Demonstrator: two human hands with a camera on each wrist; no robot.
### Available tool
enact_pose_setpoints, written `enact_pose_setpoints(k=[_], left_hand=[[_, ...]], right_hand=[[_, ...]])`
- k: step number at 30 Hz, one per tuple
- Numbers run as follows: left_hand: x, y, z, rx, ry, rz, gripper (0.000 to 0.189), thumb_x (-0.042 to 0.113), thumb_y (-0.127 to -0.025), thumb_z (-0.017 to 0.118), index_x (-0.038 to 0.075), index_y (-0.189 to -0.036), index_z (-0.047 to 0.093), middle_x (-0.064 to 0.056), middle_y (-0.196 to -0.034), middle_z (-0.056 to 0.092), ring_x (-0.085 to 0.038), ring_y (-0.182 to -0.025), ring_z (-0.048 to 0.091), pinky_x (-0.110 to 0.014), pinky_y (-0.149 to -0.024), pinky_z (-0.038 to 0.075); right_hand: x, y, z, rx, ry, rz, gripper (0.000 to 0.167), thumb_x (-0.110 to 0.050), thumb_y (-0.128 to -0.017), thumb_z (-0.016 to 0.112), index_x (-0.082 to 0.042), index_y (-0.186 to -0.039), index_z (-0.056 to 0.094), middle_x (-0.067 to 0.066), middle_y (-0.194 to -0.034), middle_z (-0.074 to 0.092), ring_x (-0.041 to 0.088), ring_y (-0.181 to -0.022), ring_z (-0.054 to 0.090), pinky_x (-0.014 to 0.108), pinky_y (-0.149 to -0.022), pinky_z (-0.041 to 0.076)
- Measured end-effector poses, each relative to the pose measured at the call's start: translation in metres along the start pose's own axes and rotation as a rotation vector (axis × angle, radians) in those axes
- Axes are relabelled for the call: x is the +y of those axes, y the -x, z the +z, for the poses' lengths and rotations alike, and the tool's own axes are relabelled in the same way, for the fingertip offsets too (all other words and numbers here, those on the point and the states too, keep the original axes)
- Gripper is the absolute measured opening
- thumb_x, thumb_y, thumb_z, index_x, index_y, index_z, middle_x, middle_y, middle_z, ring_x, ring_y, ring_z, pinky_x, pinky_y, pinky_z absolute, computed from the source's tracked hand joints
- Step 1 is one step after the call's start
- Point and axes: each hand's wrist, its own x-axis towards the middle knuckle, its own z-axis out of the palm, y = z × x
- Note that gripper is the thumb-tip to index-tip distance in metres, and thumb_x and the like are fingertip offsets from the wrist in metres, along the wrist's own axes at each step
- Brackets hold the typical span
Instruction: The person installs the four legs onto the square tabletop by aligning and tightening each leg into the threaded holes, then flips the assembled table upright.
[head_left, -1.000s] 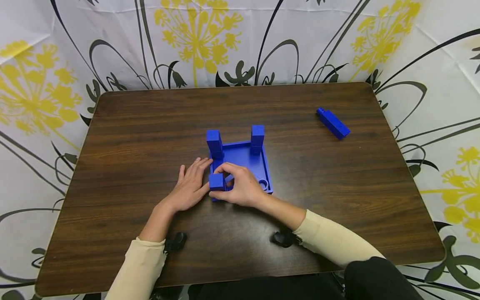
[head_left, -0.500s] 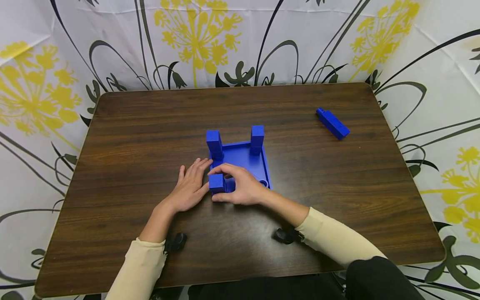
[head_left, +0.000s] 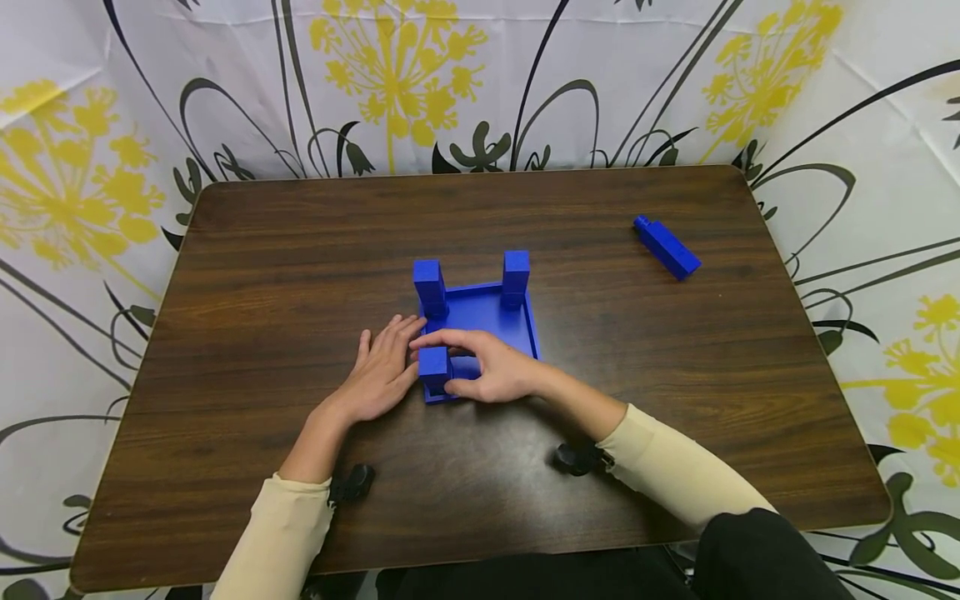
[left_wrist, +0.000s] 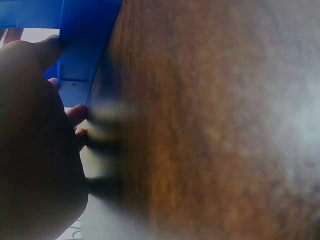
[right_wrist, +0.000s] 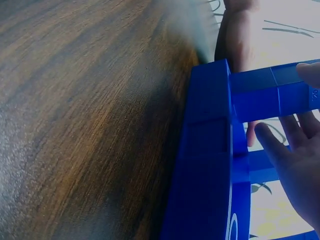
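A blue square tray-like piece [head_left: 487,315] with a raised rim lies on the table, bearing upright square posts at three corners. My left hand [head_left: 382,375] lies flat on the table with straight fingers, its fingertips against the tray's left side. Around the near-left post [head_left: 433,365] my right hand [head_left: 491,367] arches loosely: the thumb is on the near right side and the fingers reach behind. In the right wrist view the thumb overlaps that post [right_wrist: 260,97], while the other fingers are spread apart from it. The far-left post [head_left: 430,285] and far-right post [head_left: 515,279] stand upright.
A loose blue post [head_left: 667,247] with a round peg at one end lies on the wooden table [head_left: 300,242] at the back right. A floral cloth [head_left: 465,83] hangs behind the table's far edge.
My right hand has loosened around the near-left post; its thumb has slid right, off the front. The tray's near right corner has become hidden by the wrist. The left hand has stayed still.
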Motion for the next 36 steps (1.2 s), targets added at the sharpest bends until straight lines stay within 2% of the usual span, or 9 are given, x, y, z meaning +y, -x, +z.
enact_pose_setpoints(k=[6,14,23,31,36], left_hand=[[-0.0005,-0.0002,-0.0004,0.002,0.007,0.0,0.063,0.021,-0.1,0.044,0.018,-0.156,0.016,-0.012,-0.161,0.015,-0.035,-0.148,0.004,-0.069,-0.107,-0.003],[-0.0007,-0.0007,-0.0002,-0.003,0.009,-0.001,0.06,0.027,-0.103,0.042,0.018,-0.156,0.015,-0.012,-0.161,0.015,-0.036,-0.148,0.003,-0.069,-0.107,-0.004],[-0.0022,-0.0015,0.0007,-0.006,0.01,-0.008,0.061,0.045,-0.105,0.034,0.018,-0.157,0.014,-0.012,-0.161,0.013,-0.036,-0.148,0.002,-0.068,-0.108,-0.005],[-0.0004,-0.0016,-0.0006,-0.016,0.008,-0.021,0.062,0.044,-0.105,0.035,0.019,-0.157,0.012,-0.011,-0.162,0.012,-0.034,-0.149,0.001,-0.067,-0.109,-0.006],[0.0002,-0.0011,-0.0004,-0.013,0.016,-0.026,0.061,0.041,-0.105,0.037,0.02,-0.157,0.012,-0.01,-0.162,0.012,-0.033,-0.149,0.001,-0.066,-0.109,-0.006]], right_hand=[[0.0002,-0.0004,-0.0022,-0.038,-0.01,-0.003,0.056,0.002,-0.089,0.066,-0.003,-0.141,0.049,0.009,-0.142,0.052,0.013,-0.132,0.046,0.033,-0.105,0.039],[-0.0002,-0.001,-0.0057,-0.06,-0.037,0.023,0.057,-0.003,-0.09,0.07,-0.003,-0.142,0.048,0.013,-0.142,0.052,0.015,-0.131,0.047,0.033,-0.103,0.042],[-0.0013,-0.0023,-0.0049,-0.004,-0.034,0.074,0.056,-0.006,-0.085,0.077,-0.001,-0.135,0.055,0.011,-0.135,0.057,0.015,-0.125,0.052,0.029,-0.093,0.049],[-0.0021,-0.002,-0.0019,0.053,-0.015,0.117,0.053,-0.006,-0.082,0.08,-0.003,-0.129,0.057,0.009,-0.127,0.059,0.018,-0.12,0.055,0.027,-0.09,0.05],[-0.0021,-0.0024,0.0018,0.103,-0.005,0.124,0.05,-0.007,-0.079,0.083,-0.005,-0.124,0.06,0.006,-0.12,0.061,0.015,-0.114,0.056,0.026,-0.087,0.052]])
